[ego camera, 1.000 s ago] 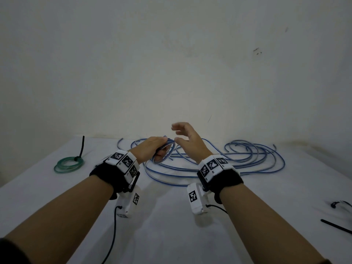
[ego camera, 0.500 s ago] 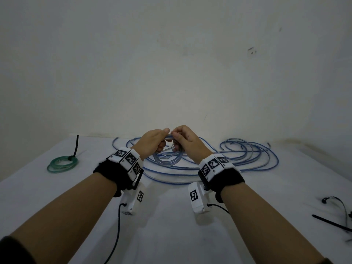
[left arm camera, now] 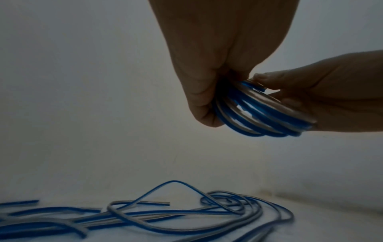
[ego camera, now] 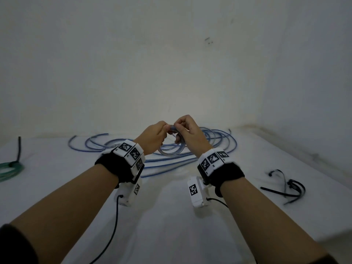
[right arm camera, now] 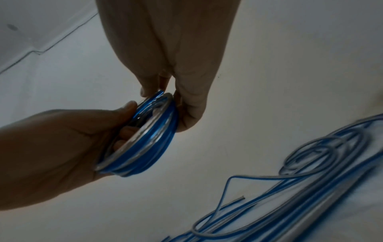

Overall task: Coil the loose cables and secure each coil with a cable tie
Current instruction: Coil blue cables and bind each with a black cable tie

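A small coil of blue-and-clear cable [ego camera: 172, 149] [left arm camera: 267, 117] [right arm camera: 145, 139] hangs above the table between both hands. My left hand [ego camera: 156, 136] [left arm camera: 209, 78] grips its left side with curled fingers. My right hand [ego camera: 187, 133] [right arm camera: 172, 85] pinches the coil's top and holds its right side; in the left wrist view a cut cable end shows at the right thumb. More loose blue cables [ego camera: 190, 149] [left arm camera: 165, 216] [right arm camera: 300, 188] lie spread on the white table [ego camera: 171, 216] behind and beneath the hands.
A tied green coil [ego camera: 9, 168] with a black cable tie [ego camera: 18, 147] sticking up lies at the far left. Several black cable ties [ego camera: 287, 187] lie at the right. A pale wall stands just behind the table.
My right hand went from open above the cable to pinching the coil. Both hands have lifted the coil a little higher, and the view has shifted.
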Demonstrator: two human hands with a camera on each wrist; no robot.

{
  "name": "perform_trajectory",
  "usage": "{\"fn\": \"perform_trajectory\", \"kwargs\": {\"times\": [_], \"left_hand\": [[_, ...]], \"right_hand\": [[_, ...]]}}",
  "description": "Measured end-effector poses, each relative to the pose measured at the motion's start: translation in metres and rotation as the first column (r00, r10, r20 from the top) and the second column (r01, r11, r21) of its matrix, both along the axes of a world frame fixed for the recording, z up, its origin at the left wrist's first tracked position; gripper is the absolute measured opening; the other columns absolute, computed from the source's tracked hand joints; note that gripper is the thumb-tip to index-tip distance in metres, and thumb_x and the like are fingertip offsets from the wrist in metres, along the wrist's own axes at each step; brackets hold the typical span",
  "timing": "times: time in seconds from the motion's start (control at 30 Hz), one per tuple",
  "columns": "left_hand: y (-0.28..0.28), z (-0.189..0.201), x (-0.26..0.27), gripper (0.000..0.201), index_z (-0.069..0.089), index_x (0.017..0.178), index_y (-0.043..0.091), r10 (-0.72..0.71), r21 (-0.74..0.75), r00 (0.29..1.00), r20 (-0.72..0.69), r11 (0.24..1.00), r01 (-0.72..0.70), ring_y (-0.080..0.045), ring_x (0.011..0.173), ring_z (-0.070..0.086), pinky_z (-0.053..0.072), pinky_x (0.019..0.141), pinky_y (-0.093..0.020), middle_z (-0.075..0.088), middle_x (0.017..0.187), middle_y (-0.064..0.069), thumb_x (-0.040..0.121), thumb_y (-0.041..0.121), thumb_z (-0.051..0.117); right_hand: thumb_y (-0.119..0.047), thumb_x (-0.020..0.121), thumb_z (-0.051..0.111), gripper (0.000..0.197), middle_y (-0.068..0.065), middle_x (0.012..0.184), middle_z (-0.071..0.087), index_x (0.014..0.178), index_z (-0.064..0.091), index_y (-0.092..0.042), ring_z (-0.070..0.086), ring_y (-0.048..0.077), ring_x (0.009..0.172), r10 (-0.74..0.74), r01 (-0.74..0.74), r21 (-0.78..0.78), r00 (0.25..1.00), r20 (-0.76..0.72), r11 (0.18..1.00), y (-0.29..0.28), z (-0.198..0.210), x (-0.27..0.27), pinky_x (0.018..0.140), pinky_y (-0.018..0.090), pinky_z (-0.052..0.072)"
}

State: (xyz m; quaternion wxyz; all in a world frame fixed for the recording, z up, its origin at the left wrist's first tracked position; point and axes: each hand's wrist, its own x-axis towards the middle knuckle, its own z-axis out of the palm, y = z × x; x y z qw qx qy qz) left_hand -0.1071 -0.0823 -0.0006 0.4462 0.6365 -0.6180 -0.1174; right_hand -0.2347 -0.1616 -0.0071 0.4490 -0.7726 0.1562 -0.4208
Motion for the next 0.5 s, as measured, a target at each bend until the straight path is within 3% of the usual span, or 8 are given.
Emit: {"fn": "perform_trajectory", "kwargs": {"times": [0.13,0.27,0.4,0.5], "left_hand": [[-0.028,-0.004,-0.042,0.025,0.046,0.100,0.005,-0.098,0.018,0.995,-0.022,0.995,0.098,-0.017,0.062,0.043,0.043,0.067,-0.038,0.044,0.073,-0.001,0.101,0.025,0.031],[-0.053,-0.010,-0.079,0.021,0.048,0.100,0.008,-0.156,-0.021,0.988,0.013,0.988,0.156,-0.017,0.066,0.047,0.046,0.071,-0.040,0.048,0.073,0.001,0.101,0.022,0.033],[-0.077,-0.012,-0.117,0.022,0.048,0.087,0.010,-0.191,-0.014,0.978,0.084,0.981,0.193,-0.011,0.058,0.045,0.042,0.061,-0.028,0.046,0.065,0.003,0.101,0.018,0.033],[-0.092,-0.014,-0.138,0.031,0.048,0.073,0.017,-0.257,0.033,0.965,0.044,0.966,0.256,-0.003,0.051,0.048,0.040,0.053,-0.015,0.047,0.063,0.002,0.101,0.018,0.034]], "right_hand": [[-0.008,0.096,0.046,0.019,0.021,0.080,0.056,0.079,0.047,-0.019,0.049,0.015,0.054,-0.137,0.137,0.010,0.990,0.011,0.990,-0.020,-0.003,-0.043,0.058,0.034,0.047],[-0.008,0.096,0.047,0.022,0.009,0.074,0.055,0.076,0.046,-0.016,0.046,0.011,0.052,-0.250,0.249,0.074,0.968,0.012,0.966,-0.039,-0.005,-0.085,0.052,0.024,0.044],[-0.011,0.095,0.049,0.022,0.005,0.072,0.054,0.074,0.046,-0.018,0.047,0.014,0.053,-0.365,0.367,0.112,0.930,-0.031,0.924,-0.055,-0.013,-0.123,0.056,0.029,0.044],[-0.012,0.094,0.051,0.021,0.006,0.071,0.054,0.074,0.046,-0.017,0.046,0.015,0.053,-0.424,0.423,0.162,0.905,-0.035,0.891,-0.062,-0.017,-0.148,0.056,0.029,0.043]]}}
